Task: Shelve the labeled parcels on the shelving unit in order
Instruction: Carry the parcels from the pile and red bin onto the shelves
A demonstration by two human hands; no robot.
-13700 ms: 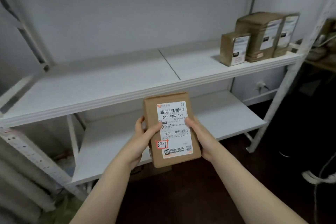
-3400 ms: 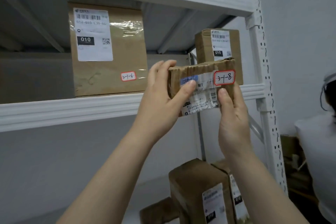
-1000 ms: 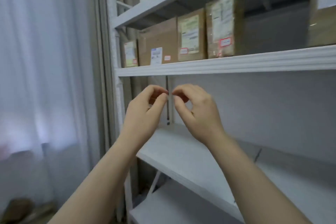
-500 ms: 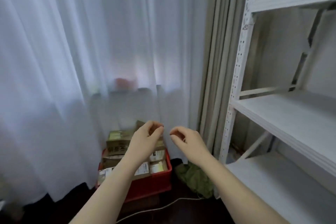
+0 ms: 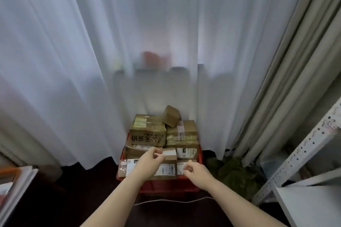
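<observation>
A fetching step is judged to be in hand: both hands are stretched toward the parcels (image 5: 147, 131), which are piled in the crate (image 5: 166, 188) at twelve o'clock. The left hand (image 5: 152, 161) and right hand (image 5: 196, 173) are loosely curled, and nothing is held. The shelving (image 5: 304, 162) is seen at three o'clock. Next, one parcel must be gripped and its label read, so that its slot can be chosen.

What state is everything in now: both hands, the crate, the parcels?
left hand: fingers loosely curled, empty.
right hand: fingers loosely curled, empty.
red crate: on the floor, heaped with parcels.
small top parcel: tilted on the heap.
</observation>
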